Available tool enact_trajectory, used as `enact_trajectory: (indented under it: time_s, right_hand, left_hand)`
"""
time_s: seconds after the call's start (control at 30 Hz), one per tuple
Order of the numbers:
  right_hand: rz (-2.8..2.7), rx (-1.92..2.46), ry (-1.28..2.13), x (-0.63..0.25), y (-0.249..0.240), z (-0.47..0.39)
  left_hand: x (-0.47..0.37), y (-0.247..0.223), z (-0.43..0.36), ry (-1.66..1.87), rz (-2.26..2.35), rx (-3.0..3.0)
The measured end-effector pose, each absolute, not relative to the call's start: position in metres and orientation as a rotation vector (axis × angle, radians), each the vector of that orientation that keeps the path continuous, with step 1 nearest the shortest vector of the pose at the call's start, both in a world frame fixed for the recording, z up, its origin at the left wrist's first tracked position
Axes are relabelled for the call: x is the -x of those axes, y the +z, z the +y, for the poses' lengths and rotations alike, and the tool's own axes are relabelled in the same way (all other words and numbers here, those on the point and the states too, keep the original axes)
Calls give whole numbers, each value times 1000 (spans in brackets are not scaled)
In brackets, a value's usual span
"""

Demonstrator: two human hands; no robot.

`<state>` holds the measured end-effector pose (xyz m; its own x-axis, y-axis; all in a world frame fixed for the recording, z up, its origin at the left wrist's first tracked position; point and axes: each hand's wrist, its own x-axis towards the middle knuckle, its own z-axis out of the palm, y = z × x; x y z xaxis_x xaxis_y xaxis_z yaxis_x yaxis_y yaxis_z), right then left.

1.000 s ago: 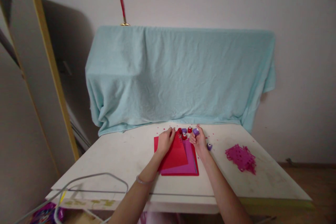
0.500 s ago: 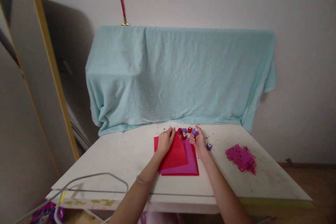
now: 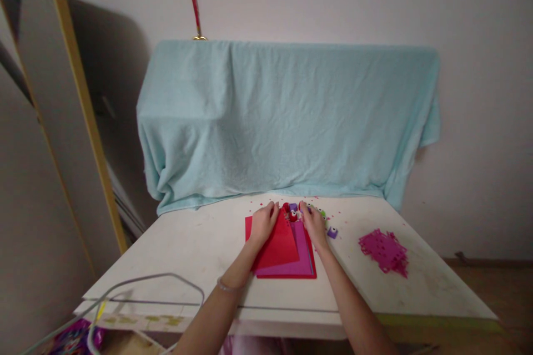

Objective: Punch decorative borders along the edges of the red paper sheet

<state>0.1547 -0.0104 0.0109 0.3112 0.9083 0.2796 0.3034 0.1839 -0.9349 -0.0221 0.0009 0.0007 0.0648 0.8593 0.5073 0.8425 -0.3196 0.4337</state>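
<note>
My left hand [image 3: 263, 223] is closed on the top edge of a red paper sheet [image 3: 275, 252], which lies slanted over a stack of coloured paper. Small punched holes show along the sheet's upper right edge. My right hand [image 3: 313, 223] is closed, its fingertips around a small red paper punch [image 3: 300, 205] that they mostly cover. Between the hands stand another red punch [image 3: 293, 215] and a purple punch [image 3: 293, 207]. Green punches [image 3: 323, 213] show just past my right hand, and a purple punch [image 3: 332, 232] with an eye-like top lies to its right.
Magenta paper with many cut-outs [image 3: 383, 252] lies at the right of the white table [image 3: 187, 249]. Tiny red paper bits dot the far part of the tabletop. A light blue cloth [image 3: 287, 116] hangs behind. A grey tube frame [image 3: 166, 275] crosses the front left corner.
My right hand has let go of the purple punch and closed on a red one, moving slightly left. Green punches have come into view beside it. My left hand stays on the red sheet.
</note>
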Motion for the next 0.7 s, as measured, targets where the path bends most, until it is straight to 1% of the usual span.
enact_trajectory:
  time_s: [0.07,0.13,0.7]
  right_hand:
    - [-1264,1440,459,-154,8,-9]
    - [-1299,1452,387,-153,5,-8]
    - [-1416,1474,355,-158,-8,-4]
  left_hand:
    - [22,0,1,1119,1819,-2274]
    - [22,0,1,1119,1826,-2271]
    - [23,3,-1,1096,1847,-2259]
